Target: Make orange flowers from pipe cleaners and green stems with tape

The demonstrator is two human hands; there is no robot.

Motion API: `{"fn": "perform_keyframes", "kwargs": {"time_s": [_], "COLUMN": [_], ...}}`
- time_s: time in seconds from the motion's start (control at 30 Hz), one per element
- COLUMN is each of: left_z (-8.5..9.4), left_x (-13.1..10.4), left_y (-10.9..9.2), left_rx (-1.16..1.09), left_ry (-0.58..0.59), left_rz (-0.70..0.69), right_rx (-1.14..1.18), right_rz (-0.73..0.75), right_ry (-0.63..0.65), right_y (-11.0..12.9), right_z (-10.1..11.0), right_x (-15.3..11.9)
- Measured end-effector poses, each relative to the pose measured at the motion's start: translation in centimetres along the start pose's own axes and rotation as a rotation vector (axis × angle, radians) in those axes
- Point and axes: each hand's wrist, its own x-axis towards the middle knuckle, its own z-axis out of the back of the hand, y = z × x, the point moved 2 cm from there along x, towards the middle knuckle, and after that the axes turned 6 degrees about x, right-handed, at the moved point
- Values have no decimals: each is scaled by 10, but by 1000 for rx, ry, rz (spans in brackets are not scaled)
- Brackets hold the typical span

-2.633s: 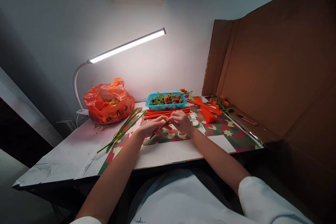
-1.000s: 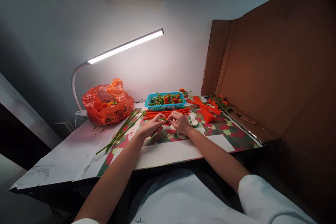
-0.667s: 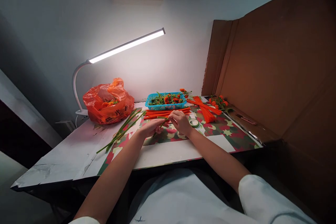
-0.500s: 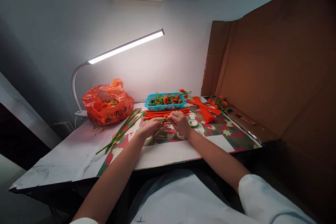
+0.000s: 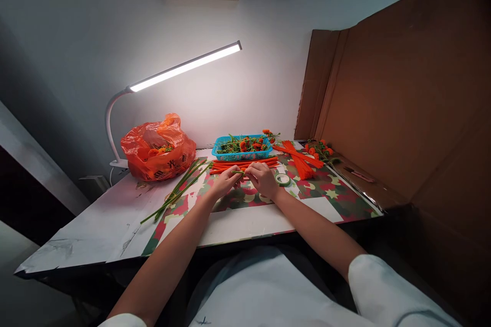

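Just above the table, my left hand [image 5: 225,183] is closed, its thumb and fingers pinching a green stem [image 5: 237,172] with a bit of orange at its end, likely a small flower. My right hand [image 5: 263,179] meets it fingertip to fingertip, closed on the orange end of the same stem. My fingers hide much of it. Right behind both hands lies a bundle of orange pipe cleaners [image 5: 222,166]. A roll of green-and-white tape [image 5: 283,179] rests on the table beside my right wrist.
Green stems [image 5: 174,196] lie to the left, before an orange plastic bag [image 5: 161,161]. Behind stands a blue basket [image 5: 241,155] of orange flowers. Crossed orange pipe cleaners [image 5: 301,163], more flowers [image 5: 319,150] and pliers-like handles [image 5: 359,174] sit right. A lamp [image 5: 184,69] lights the table.
My left hand has turned slightly and drawn up closer to the right. The long green stem that slanted down between my hands now shows only as a short piece.
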Motion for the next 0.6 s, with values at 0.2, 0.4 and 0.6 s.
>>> {"fn": "perform_keyframes", "kwargs": {"time_s": [0.2, 0.4, 0.6], "left_z": [-3, -2, -2], "left_x": [-2, -1, -1], "left_y": [1, -5, -5], "left_rx": [11, 100, 13], "left_ry": [93, 17, 61], "left_rz": [220, 39, 121], "right_rx": [-10, 1, 42], "right_rz": [49, 23, -27], "right_ry": [-17, 0, -20], "right_y": [0, 1, 1], "right_z": [0, -1, 2], "right_x": [1, 1, 1]}}
